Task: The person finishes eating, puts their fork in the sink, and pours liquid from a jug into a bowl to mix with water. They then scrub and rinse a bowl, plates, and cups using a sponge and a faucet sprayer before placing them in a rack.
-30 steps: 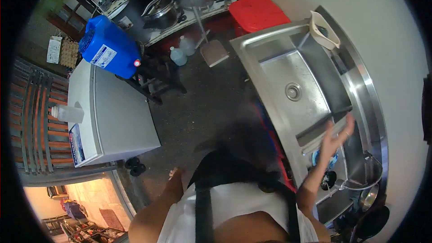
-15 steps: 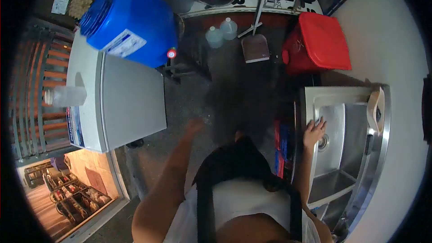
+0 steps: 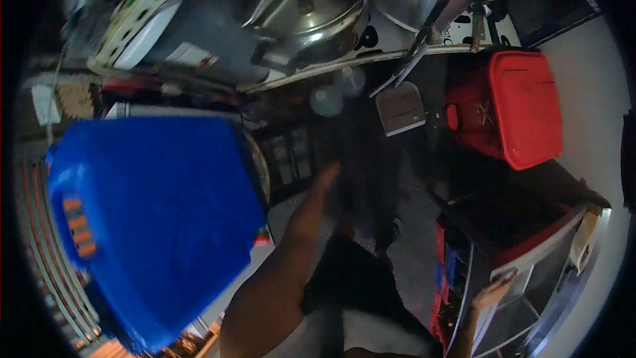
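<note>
My right hand (image 3: 493, 292) is at the near-left edge of the steel sink (image 3: 540, 255), with its fingers stretched out by the rim. Nothing shows in it. My left hand (image 3: 328, 174) hangs in front of me over the dark floor, dim and smeared, so its fingers cannot be made out. To the left of that arm, a large blue plastic jerrycan (image 3: 165, 212) with a moulded handle fills much of the view.
A red lidded bin (image 3: 527, 109) stands by the right wall. Near it are a dustpan (image 3: 401, 109) and two clear plastic jugs (image 3: 326, 101). Ahead, a lidded pot (image 3: 308, 10) and a large metal pan (image 3: 421, 0) rest on the stove.
The view has moved forward. The jerrycan looms larger, and the stove and bin appear closer. My right hand has shifted lower in view along the sink edge.
</note>
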Motion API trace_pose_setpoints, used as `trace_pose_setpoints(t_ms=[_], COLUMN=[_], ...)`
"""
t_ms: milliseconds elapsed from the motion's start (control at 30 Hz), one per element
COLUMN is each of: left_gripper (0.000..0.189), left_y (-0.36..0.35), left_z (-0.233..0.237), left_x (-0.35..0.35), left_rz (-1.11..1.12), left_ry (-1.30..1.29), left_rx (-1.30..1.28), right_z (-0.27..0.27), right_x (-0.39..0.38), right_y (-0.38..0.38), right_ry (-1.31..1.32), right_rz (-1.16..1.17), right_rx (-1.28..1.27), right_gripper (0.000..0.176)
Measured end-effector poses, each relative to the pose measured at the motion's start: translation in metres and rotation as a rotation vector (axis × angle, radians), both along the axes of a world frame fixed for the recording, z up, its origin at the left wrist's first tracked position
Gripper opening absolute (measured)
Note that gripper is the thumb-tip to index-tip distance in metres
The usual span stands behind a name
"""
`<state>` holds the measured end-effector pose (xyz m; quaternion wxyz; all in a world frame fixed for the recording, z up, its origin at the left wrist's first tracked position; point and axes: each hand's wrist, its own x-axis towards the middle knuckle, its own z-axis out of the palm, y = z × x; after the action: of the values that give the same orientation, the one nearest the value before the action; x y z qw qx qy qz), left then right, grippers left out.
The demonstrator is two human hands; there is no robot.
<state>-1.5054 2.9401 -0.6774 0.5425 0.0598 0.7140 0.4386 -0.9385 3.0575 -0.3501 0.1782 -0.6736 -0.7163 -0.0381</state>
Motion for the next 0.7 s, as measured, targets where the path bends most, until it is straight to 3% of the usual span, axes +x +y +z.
trace_pose_setpoints(t_ms=[33,133,200,267,333,533,700], left_gripper=[0.045,0.04,0.041,0.043,0.045,0.043,0.04], left_y=[0.016,0.036,0.089,0.111,0.112,0.156,0.11], left_z=[-0.014,-0.158,-0.124,-0.178,-0.258,-0.262,-0.256], left_x=[-0.017,-0.108,-0.12,-0.164,-0.164,-0.184,-0.143], left_rz=[0.229,0.345,0.392,0.458,0.204,0.03,-0.057], left_ry=[-0.104,-0.243,-0.136,-0.25,0.414,0.393,0.503], left_rx=[0.018,0.187,0.115,-0.179,0.155,0.099,0.015], right_z=[-0.003,-0.003,-0.006,-0.005,-0.003,-0.004,-0.005], right_x=[0.006,-0.001,0.002,0.001,-0.003,-0.016,-0.013], right_y=[0.001,-0.003,-0.002,0.0,0.0,0.004,-0.001], right_ry=[0.035,0.091,0.152,0.112,0.075,0.01,-0.003], right_rz=[0.0,-0.049,-0.033,-0.047,-0.069,-0.107,-0.122], right_rx=[-0.006,-0.034,-0.027,-0.036,-0.033,-0.046,-0.043], right_gripper=[0.046,0.049,0.055,0.056,0.057,0.059,0.062])
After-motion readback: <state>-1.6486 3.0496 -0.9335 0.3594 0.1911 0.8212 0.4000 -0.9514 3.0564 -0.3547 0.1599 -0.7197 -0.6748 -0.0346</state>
